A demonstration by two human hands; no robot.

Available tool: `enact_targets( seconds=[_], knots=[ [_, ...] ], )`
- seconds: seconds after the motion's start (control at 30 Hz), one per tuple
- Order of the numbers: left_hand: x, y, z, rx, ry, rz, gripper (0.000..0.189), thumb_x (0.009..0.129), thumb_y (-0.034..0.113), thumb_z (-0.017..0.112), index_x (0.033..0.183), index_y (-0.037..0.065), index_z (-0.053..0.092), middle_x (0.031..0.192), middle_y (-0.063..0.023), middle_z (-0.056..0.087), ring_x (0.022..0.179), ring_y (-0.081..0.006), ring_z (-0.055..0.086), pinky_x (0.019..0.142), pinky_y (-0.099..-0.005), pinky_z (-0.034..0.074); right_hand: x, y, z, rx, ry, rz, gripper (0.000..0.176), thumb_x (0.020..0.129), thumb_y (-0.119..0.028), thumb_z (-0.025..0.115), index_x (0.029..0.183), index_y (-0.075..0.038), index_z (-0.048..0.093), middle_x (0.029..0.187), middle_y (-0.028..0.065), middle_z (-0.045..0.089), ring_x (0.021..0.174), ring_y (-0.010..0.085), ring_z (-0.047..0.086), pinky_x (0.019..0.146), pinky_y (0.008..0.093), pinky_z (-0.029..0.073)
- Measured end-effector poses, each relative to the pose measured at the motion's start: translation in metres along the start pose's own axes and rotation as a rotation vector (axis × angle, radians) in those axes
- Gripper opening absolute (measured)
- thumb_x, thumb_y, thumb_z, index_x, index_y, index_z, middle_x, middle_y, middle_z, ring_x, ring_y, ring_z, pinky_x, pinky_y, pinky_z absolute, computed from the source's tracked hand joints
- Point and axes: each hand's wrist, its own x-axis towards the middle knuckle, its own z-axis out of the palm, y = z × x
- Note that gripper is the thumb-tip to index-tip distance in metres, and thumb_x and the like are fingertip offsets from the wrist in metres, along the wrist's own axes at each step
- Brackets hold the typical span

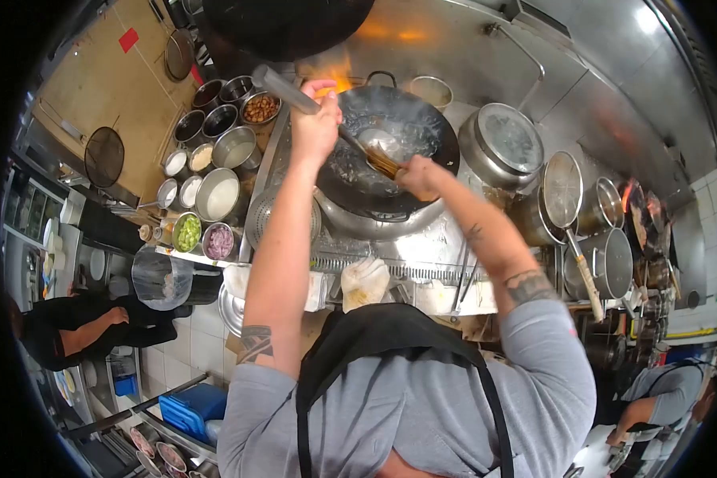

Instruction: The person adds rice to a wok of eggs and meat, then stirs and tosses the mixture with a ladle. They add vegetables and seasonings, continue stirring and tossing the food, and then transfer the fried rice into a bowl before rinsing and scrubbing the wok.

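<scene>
wok (406, 119): upper centre of the frame, on the burner, steaming with wet liquid inside; could slop scalding liquid over the near rim under hard scrubbing, with both forearms stretched right above it
lidded pot (502, 143): just right of the wok, upper right of centre; close enough to take a knock from the right elbow on a wide sweep
seasoning tubs (215, 151): upper left of the frame, open-topped, beside the wok; liable to catch any dirty splash flung leftward
flame (338, 80): licks up behind the wok's far rim, just beyond the left hand; could scorch knuckles or forearm should that hand drift further back
ladle (287, 90): long metal handle slanting from the upper left down to its bowl inside the wok; may heat through so near the fire, and may slide in a wet palm
left hand (315, 127): clenched around the ladle handle, above the wok's left rim; sits in the rising steam, so a flinch could let the ladle drop
right hand (418, 177): closed on the bamboo brush, low over the wok's near right side; nearest to the hot metal, so a slip could press fingers onto the wall
bamboo brush (384, 163): bristles down in the wok beside the ladle bowl, centre of the frame; could snag on the ladle and flick hot liquid back toward the body
</scene>
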Motion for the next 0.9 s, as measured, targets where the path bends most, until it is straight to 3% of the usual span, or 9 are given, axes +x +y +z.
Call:
enact_targets(
  seconds=[0.1, 0.2, 0.3, 0.47, 0.5, 0.6, 0.63, 0.73, 0.9],
  knots=[
    [-0.009, 0.012, -0.007, -0.026, -0.082, -0.024, 0.015, 0.095, 0.008, 0.050, 0.109, 0.003, 0.054, 0.066, 0.0005, 0.052, 0.059, -0.0071, 0.049, 0.056, -0.0231, 0.040, 0.002, 0.015, -0.050, -0.325, -0.028, 0.100, 0.032, 0.078, -0.034, 0.062, 0.104, -0.018, 0.072, 0.096, 0.0139, 0.071, 0.091, 0.0282, 0.069, 0.081, 0.0376, 0.054],
    [-0.021, -0.002, 0.000, -0.072, -0.062, -0.029, 0.015, 0.096, 0.009, 0.050, 0.109, 0.005, 0.055, 0.066, 0.0010, 0.052, 0.060, -0.0068, 0.048, 0.056, -0.0225, 0.040, -0.002, -0.023, -0.035, -0.214, 0.216, 0.235, 0.028, 0.080, -0.022, 0.061, 0.102, -0.007, 0.070, 0.109, 0.0135, 0.068, 0.102, 0.0264, 0.066, 0.083, 0.0360, 0.055],
    [-0.029, 0.000, -0.002, -0.024, 0.020, -0.031, 0.014, 0.096, 0.010, 0.051, 0.109, 0.005, 0.056, 0.066, 0.0011, 0.051, 0.060, -0.0066, 0.048, 0.056, -0.0222, 0.040, -0.012, -0.021, 0.001, -0.061, 0.032, 0.112, 0.034, 0.082, -0.024, 0.059, 0.109, -0.007, 0.069, 0.112, 0.0166, 0.067, 0.104, 0.0285, 0.065, 0.087, 0.0375, 0.053],
    [-0.052, -0.026, -0.028, 0.022, -0.102, -0.146, 0.025, 0.098, 0.016, 0.053, 0.120, 0.006, 0.052, 0.089, -0.0048, 0.063, 0.076, -0.0089, 0.054, 0.071, -0.0224, 0.043, 0.001, -0.034, 0.004, -0.015, 0.027, 0.338, 0.036, 0.084, -0.020, 0.055, 0.115, -0.004, 0.066, 0.118, 0.0156, 0.064, 0.112, 0.0298, 0.061, 0.092, 0.0395, 0.051],
    [-0.061, -0.020, -0.029, -0.038, -0.064, -0.221, 0.025, 0.097, 0.015, 0.053, 0.121, 0.007, 0.053, 0.094, -0.0054, 0.064, 0.079, -0.0098, 0.056, 0.075, -0.0228, 0.044, -0.009, -0.039, -0.006, 0.040, 0.008, 0.170, 0.035, 0.084, -0.020, 0.061, 0.112, -0.001, 0.066, 0.108, 0.0188, 0.067, 0.096, 0.0316, 0.068, 0.077, 0.0425, 0.057],
    [-0.083, -0.008, -0.054, -0.106, -0.065, -0.449, 0.034, 0.093, 0.012, 0.059, 0.125, 0.008, 0.051, 0.117, -0.0118, 0.061, 0.096, -0.0166, 0.062, 0.087, -0.0292, 0.049, 0.008, -0.008, -0.037, 0.417, -0.288, 0.340, 0.041, 0.077, -0.039, 0.072, 0.094, -0.001, 0.068, 0.079, 0.0178, 0.065, 0.069, 0.0298, 0.068, 0.054, 0.0482, 0.055],
    [-0.096, -0.002, -0.066, -0.072, -0.155, -0.497, 0.038, 0.091, 0.011, 0.061, 0.127, 0.009, 0.051, 0.120, -0.0132, 0.059, 0.101, -0.0187, 0.062, 0.090, -0.0315, 0.050, -0.001, -0.001, -0.050, 0.418, -0.343, 0.368, 0.040, 0.076, -0.036, 0.074, 0.098, -0.003, 0.069, 0.085, 0.0188, 0.068, 0.076, 0.0290, 0.069, 0.062, 0.0442, 0.056],
    [-0.153, 0.022, -0.076, -0.234, -0.246, -0.613, 0.047, 0.088, 0.008, 0.062, 0.131, 0.002, 0.044, 0.126, -0.0181, 0.054, 0.108, -0.0272, 0.061, 0.086, -0.0303, 0.054, -0.013, 0.021, -0.024, 0.070, 0.176, 0.267, 0.039, 0.078, -0.031, 0.069, 0.109, -0.007, 0.068, 0.110, 0.0169, 0.067, 0.102, 0.0277, 0.066, 0.085, 0.0348, 0.052],
    [-0.173, -0.023, -0.076, -0.772, -0.120, -1.192, 0.043, 0.094, 0.014, 0.054, 0.133, -0.002, 0.039, 0.108, -0.0186, 0.058, 0.085, -0.0179, 0.061, 0.056, -0.0237, 0.050, -0.020, -0.014, 0.007, 0.072, 0.087, 0.327, 0.032, 0.080, -0.014, 0.058, 0.110, -0.004, 0.067, 0.114, 0.0173, 0.066, 0.108, 0.0305, 0.063, 0.091, 0.0391, 0.051]
  ],
)
